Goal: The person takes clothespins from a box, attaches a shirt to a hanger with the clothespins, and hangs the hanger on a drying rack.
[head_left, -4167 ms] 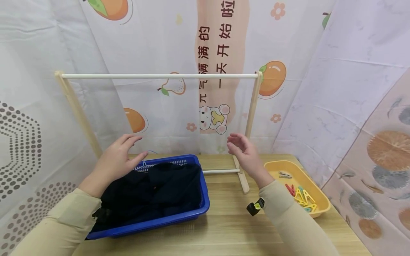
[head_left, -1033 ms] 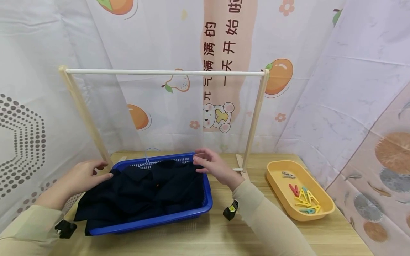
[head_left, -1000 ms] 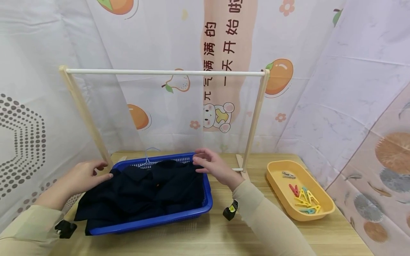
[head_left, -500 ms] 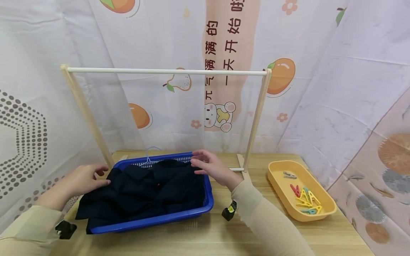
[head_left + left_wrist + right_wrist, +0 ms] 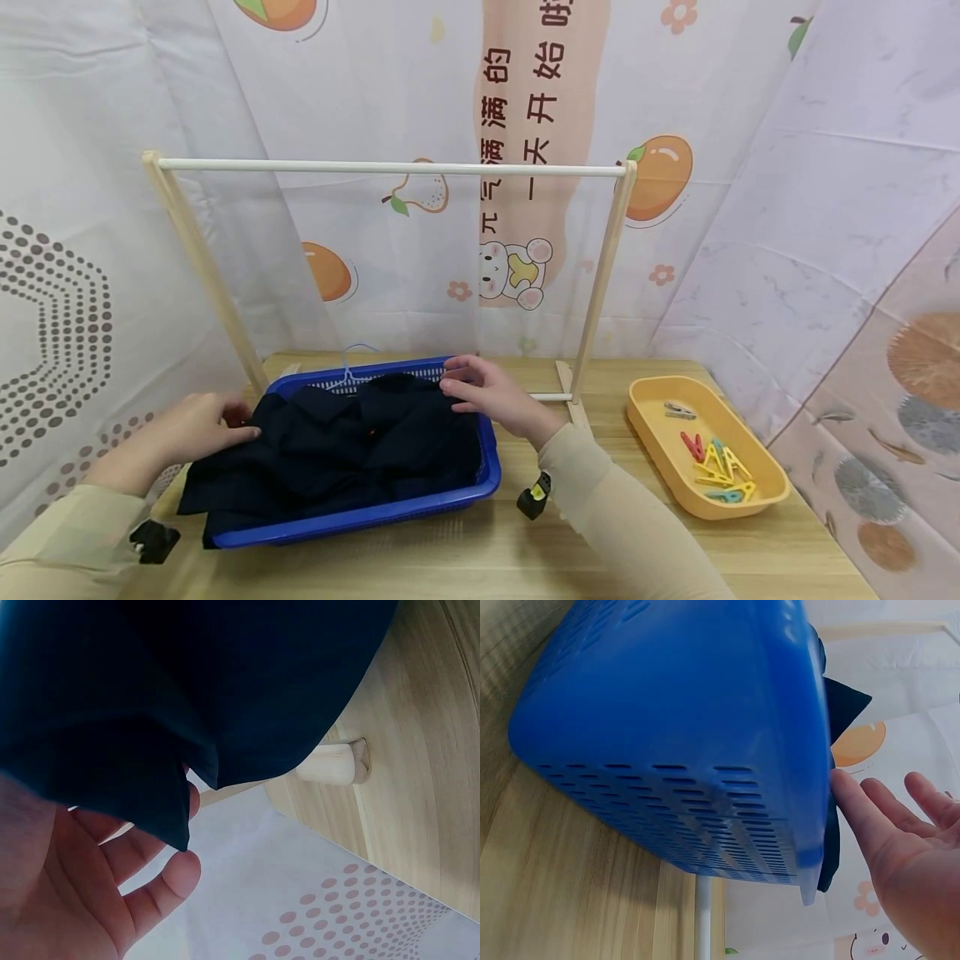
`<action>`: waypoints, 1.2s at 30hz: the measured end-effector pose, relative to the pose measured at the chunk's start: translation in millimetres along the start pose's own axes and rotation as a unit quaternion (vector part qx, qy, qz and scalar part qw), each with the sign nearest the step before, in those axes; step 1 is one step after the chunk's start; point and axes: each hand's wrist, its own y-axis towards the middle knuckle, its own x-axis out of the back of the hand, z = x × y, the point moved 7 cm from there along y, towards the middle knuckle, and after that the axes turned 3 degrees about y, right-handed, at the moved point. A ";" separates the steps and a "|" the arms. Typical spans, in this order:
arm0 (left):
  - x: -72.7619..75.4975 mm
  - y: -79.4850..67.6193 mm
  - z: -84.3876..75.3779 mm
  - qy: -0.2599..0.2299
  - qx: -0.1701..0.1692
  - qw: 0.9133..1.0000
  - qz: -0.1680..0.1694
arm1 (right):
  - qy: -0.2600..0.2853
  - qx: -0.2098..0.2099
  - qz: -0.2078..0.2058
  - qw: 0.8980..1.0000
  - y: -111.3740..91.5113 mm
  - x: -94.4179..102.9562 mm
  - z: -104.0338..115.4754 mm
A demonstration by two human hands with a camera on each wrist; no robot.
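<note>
A dark navy garment (image 5: 330, 450) lies crumpled in a blue basket (image 5: 360, 527) and hangs over its left end. My left hand (image 5: 191, 425) is at that end, thumb and fingers apart beside the cloth; in the left wrist view its bent fingers (image 5: 161, 889) show past a corner of the cloth, which hides part of the hand. Over the basket's right rear corner, my right hand (image 5: 495, 396) has its fingers spread and relaxed at the garment, gripping nothing. A light blue hanger (image 5: 347, 367) sticks up at the basket's back, its lower part hidden by the garment.
Behind the basket stands a rack with a white rail (image 5: 390, 167) and wooden posts (image 5: 600, 275). A yellow tray (image 5: 660, 467) on the right holds several clothespins (image 5: 716, 467). Printed curtains (image 5: 375, 275) enclose the wooden table (image 5: 525, 558).
Both hands were raised above the basket at first. The left has come down to the garment's left end, the right leftward to the basket's right end. The garment's left edge now drapes over the rim.
</note>
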 end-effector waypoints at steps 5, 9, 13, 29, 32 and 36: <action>-2.0 0.5 0.7 0.002 0.002 1.000 0.008 | -0.003 -0.002 0.001 1.000 1.0 -1.3 -1.5; -2.2 1.4 1.0 0.004 0.000 1.000 0.008 | -0.008 -0.001 0.001 1.000 0.4 -2.6 -1.3; -3.4 0.6 0.5 0.002 0.003 1.000 0.011 | -0.011 0.000 0.003 1.000 -0.1 -4.2 -0.9; -5.2 -1.7 -1.4 0.004 0.009 1.000 0.014 | -0.019 -0.008 0.021 1.000 -0.1 -12.0 1.5; -6.3 -2.4 -1.1 0.001 0.012 1.000 0.018 | -0.021 -0.009 0.025 0.999 0.0 -12.9 1.4; -7.9 -2.2 0.5 0.002 0.015 1.000 0.023 | -0.020 -0.009 0.029 0.999 0.3 -12.9 0.3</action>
